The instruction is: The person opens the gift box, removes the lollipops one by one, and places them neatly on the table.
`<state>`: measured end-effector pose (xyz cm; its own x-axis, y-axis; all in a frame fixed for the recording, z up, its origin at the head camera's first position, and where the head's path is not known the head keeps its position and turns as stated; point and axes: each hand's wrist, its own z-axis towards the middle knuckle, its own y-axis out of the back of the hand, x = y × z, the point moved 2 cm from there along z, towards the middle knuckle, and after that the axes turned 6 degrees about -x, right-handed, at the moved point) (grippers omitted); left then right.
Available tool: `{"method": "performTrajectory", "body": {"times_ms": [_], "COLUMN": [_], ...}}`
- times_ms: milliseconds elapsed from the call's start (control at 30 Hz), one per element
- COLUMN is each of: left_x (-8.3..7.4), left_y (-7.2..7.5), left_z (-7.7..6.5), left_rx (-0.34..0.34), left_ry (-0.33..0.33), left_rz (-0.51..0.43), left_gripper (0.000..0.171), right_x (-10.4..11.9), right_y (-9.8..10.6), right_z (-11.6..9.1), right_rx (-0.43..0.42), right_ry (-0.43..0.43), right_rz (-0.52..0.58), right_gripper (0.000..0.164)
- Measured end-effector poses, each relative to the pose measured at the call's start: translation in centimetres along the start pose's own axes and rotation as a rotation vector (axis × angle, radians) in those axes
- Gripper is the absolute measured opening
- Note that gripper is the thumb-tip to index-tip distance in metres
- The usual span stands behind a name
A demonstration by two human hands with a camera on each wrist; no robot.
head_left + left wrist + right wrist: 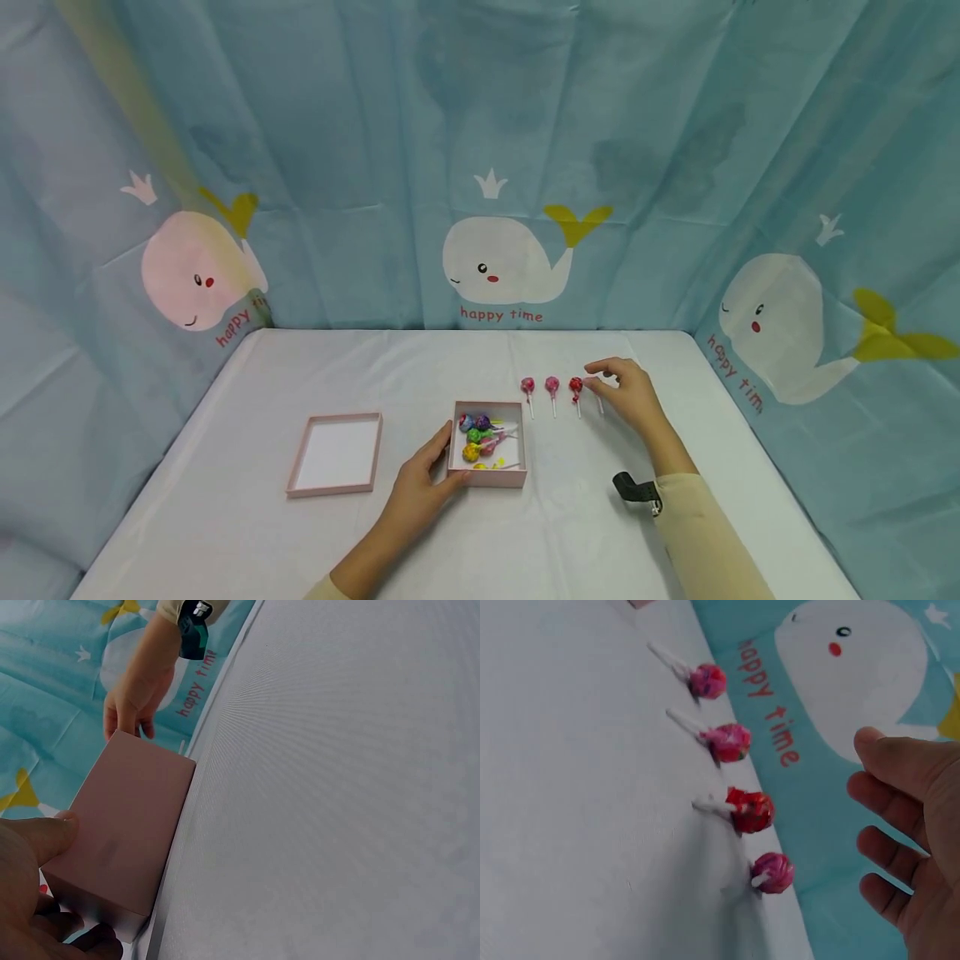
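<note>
My left hand (pixel 412 493) grips the left side of a small open pink box (pixel 487 478), thumb at its front corner. Lollipops in coloured wrappers lie inside, among them a yellow one (pixel 471 452), a green one (pixel 474 436) and a purple one (pixel 483 422). Right of the box, several pink and red lollipops form a row, sticks towards me. My right hand (pixel 630 398) hovers by the row's right end, partly hiding the last pink lollipop (pixel 772 872) in the head view. Nothing is between its parted fingers; a red lollipop (pixel 752 812) lies beside that last one.
A shallow pink box lid (pixel 333 492) with a white inside lies on the white-covered table (pixel 225 533), left of the box. A blue curtain (pixel 645 167) printed with whales encloses the table at the back and both sides. A black strap (pixel 634 488) sits on my right wrist.
</note>
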<state>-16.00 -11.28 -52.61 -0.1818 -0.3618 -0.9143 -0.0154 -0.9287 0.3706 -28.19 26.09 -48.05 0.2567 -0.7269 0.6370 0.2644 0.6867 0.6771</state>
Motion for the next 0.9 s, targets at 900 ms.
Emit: {"method": "performTrajectory", "body": {"times_ms": [900], "left_x": [0.0], "left_y": [0.1], "left_z": [0.0], "left_rx": [-0.001], "left_ry": [-0.017], "left_rz": [-0.012], "left_gripper": [0.088], "right_x": [8.6], "right_y": [-4.0], "right_z": [-0.8], "right_rx": [0.143], "right_ry": [0.229], "right_rz": [0.18], "right_gripper": [0.018]}}
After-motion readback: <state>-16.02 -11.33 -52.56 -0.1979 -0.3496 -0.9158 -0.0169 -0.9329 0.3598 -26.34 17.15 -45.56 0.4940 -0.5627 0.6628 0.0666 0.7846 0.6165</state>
